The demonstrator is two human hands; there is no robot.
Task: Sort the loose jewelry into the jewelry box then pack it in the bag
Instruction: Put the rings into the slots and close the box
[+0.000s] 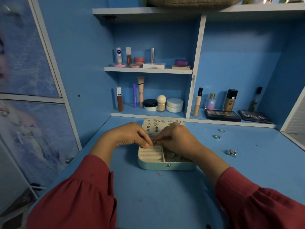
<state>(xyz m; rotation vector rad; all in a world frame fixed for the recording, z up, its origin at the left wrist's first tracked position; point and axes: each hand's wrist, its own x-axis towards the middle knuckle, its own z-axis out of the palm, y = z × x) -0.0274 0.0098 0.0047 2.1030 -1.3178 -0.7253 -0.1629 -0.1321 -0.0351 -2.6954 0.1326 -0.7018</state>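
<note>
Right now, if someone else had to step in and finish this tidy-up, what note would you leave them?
Left hand and right hand: both over the open jewelry box, pinching one small piece between their fingertips above the ring rolls.
Done: earrings sit on the lid panel; some pieces lie in the box's right compartment.
Left: seat the held piece, then collect two rings and a small silver cluster lying loose on the desk to the right. Close the box and pack it; no bag is in view.
</note>
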